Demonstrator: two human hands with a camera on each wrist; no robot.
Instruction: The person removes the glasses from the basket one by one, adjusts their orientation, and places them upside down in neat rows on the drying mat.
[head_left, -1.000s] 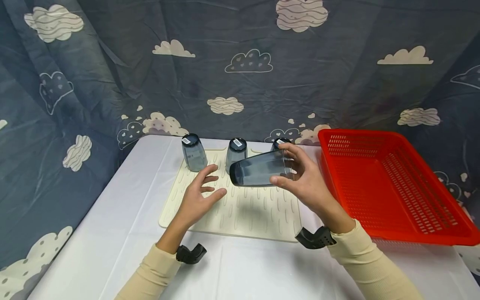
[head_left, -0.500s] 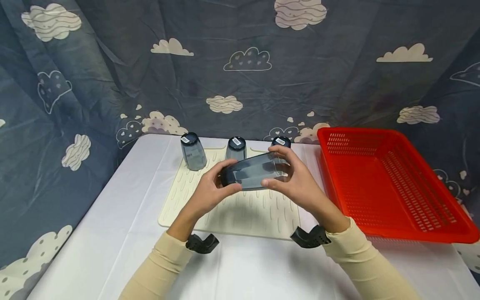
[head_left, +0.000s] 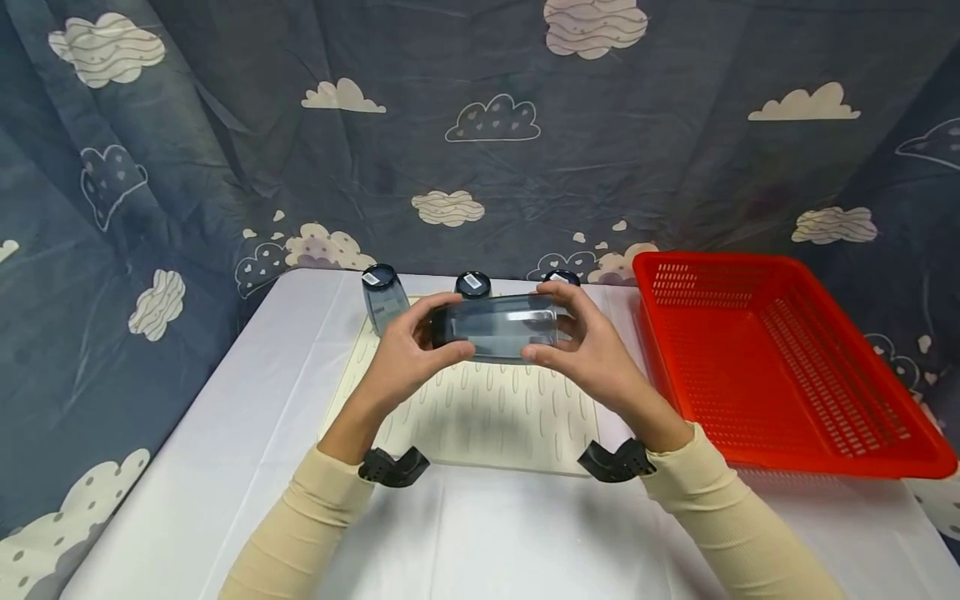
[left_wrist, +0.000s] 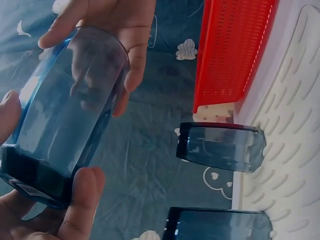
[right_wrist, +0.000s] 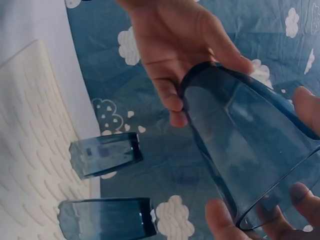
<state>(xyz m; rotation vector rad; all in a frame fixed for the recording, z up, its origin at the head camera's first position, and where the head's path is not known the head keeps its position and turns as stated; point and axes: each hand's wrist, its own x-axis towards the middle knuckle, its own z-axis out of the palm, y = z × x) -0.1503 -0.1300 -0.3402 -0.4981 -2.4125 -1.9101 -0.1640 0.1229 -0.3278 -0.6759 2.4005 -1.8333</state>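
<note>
Presently both hands grip one smoky blue tumbler (head_left: 495, 327) sideways above the cream drying mat (head_left: 487, 408): left hand (head_left: 401, 360) curled round its base, right hand (head_left: 592, 354) round its mouth. Three tumblers (head_left: 380, 298) stand inverted along the far edge. Apparently nothing remains in the red basket (head_left: 772, 367).
</note>
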